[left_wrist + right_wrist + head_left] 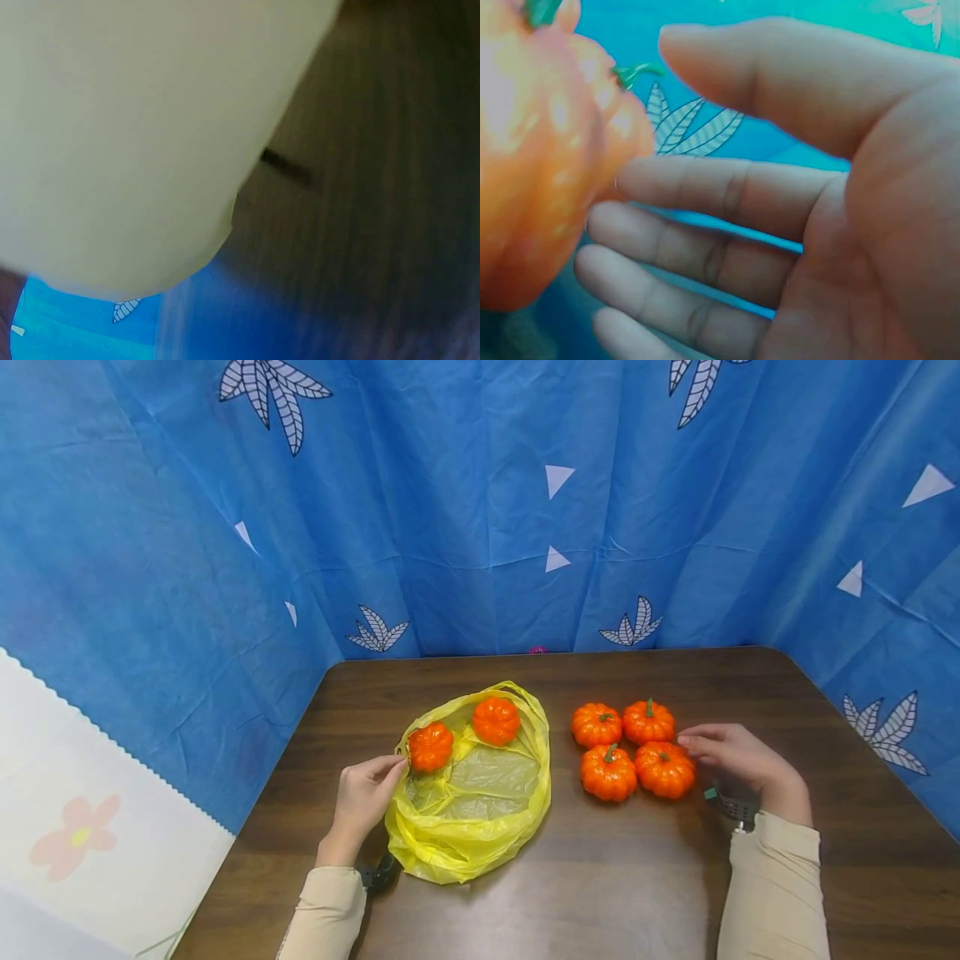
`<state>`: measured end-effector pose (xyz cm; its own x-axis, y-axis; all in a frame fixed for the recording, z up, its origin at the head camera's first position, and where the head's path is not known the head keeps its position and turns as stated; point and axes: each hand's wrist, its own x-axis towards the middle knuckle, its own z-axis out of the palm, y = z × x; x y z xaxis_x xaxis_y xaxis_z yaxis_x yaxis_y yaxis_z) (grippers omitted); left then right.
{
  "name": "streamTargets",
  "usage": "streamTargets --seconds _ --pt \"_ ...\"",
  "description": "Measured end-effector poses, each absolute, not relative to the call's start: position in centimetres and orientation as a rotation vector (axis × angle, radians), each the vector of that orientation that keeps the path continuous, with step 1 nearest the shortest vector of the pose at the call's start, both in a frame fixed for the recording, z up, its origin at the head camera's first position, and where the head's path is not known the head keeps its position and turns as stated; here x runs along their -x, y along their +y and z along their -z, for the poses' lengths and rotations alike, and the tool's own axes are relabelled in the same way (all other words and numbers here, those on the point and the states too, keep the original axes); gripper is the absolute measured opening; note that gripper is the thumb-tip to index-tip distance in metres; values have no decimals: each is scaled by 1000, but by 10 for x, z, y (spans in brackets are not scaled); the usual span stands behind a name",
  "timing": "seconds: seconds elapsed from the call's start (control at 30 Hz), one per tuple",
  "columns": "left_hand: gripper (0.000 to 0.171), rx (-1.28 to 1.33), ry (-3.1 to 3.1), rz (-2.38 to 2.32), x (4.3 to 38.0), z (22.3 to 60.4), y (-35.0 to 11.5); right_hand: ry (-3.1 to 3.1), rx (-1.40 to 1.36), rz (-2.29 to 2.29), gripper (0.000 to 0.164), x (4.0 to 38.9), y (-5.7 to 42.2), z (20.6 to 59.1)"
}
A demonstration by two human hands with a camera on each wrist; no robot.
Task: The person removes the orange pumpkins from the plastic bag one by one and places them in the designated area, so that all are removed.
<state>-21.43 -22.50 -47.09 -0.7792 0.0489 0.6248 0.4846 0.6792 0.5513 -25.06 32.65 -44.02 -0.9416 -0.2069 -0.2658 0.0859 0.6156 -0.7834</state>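
A yellow plastic bag [468, 847] lies with its mouth spread wide on the table. Two small orange pumpkins are in it, one at the left side [431, 747] and one at the back [496, 721]. My left hand [362, 797] pinches the bag's left rim, fingertips close beside the left pumpkin. To the right of the bag, several pumpkins with green stems stand in a tight group. My right hand [738, 758] is beside the front right pumpkin [665, 770]. In the right wrist view its fingers [682, 236] are extended towards a pumpkin [532, 180], thumb raised apart from them.
The brown wooden table [570, 893] runs back to a blue curtain [480, 527] with leaf and triangle prints. A pale cloth with a flower print [78, 835] hangs at the left. My sleeve [127, 150] fills much of the left wrist view.
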Motion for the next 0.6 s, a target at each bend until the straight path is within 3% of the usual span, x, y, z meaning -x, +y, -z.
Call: streamTargets --seconds 0.6 --pt "7 416 -2306 985 214 470 -225 2571 140 1269 66 235 293 392"
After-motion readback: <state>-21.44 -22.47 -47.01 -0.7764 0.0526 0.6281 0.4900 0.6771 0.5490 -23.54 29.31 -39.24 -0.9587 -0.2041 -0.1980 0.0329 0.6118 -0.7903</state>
